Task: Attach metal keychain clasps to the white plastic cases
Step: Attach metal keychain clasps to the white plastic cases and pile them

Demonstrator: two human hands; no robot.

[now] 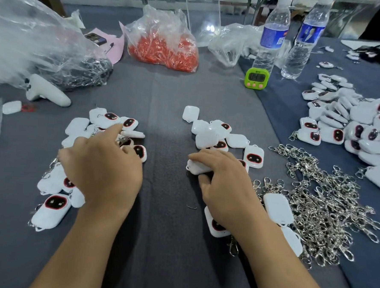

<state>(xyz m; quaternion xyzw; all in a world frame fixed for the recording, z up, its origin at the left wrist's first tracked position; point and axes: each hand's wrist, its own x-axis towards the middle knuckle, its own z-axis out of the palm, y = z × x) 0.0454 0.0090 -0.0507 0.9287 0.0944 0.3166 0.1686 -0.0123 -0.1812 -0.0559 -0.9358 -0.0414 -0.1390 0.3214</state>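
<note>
Centrally, the right hand (226,186) pinches one white case (197,168) between thumb and curled fingers (215,155), just right of the frame's middle on the grey bench (171,98), with the heap of metal clasps (319,203) at lower right. The left hand (100,169) lies palm-down on the left pile of cases (51,211), forefinger stretched out, the rest bent so I cannot tell whether they grip anything. At upper right a green timer (256,77) shows "04" before a blur, and the blue labels of two water bottles (273,37) are unreadable.
</note>
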